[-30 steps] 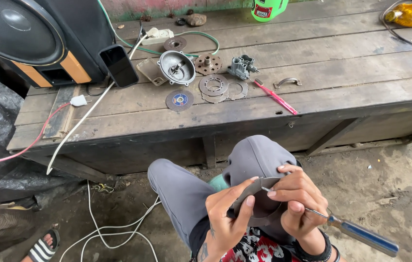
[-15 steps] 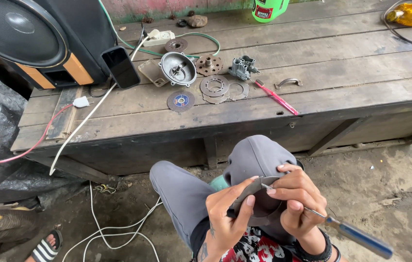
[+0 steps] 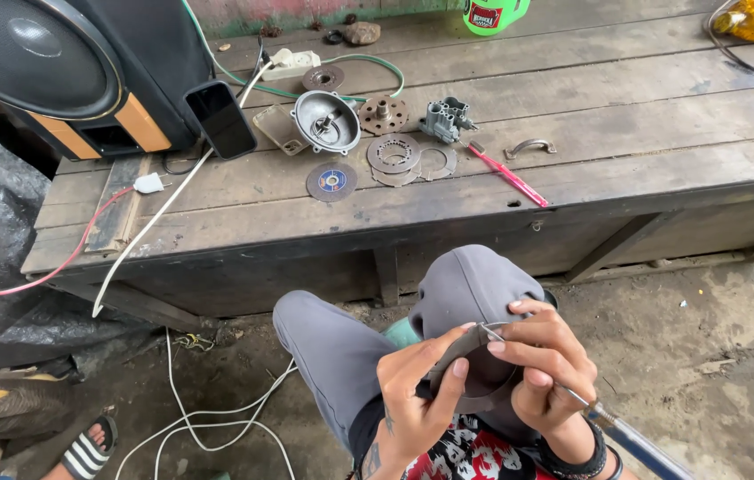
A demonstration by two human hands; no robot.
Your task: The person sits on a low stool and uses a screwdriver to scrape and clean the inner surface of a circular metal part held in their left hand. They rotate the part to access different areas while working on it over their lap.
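Small dark curved part [image 3: 461, 348], looks like rubber or thin metal, sits over the person's lap, just above the grey-trousered knee [image 3: 474, 284], held between both hands. Work on it looks mid-way: tool tip is at the part's upper edge, part not yet back w/ the others, and the rest of the assembly lies apart on the wooden plank worktop [image 3: 626, 107].

Left hand [image 3: 417, 400]: fingers [image 3: 457, 366] curled round the part from below, thumb pressed to its side, pinching it firmly. Right hand [image 3: 541, 364]: fingers closed tight on a thin-shafted screwdriver w/ blue handle [image 3: 634, 440], shaft running up to the part's edge; fingertip also touches the part's top.

Still on the worktop, well apart from the hands: round grey metal housing bowl [image 3: 327, 121], rusty toothed hub [image 3: 383, 114], flat metal ring plates [image 3: 394, 153], dark cutting disc w/ blue centre [image 3: 331, 180], grey cast metal block [image 3: 446, 117], pink-red handled tool [image 3: 508, 175], small metal handle bracket [image 3: 529, 145]. Black phone [image 3: 220, 118] leans on a big black speaker [image 3: 57, 62]. White cable [image 3: 172, 196] trails off the worktop edge to the ground.
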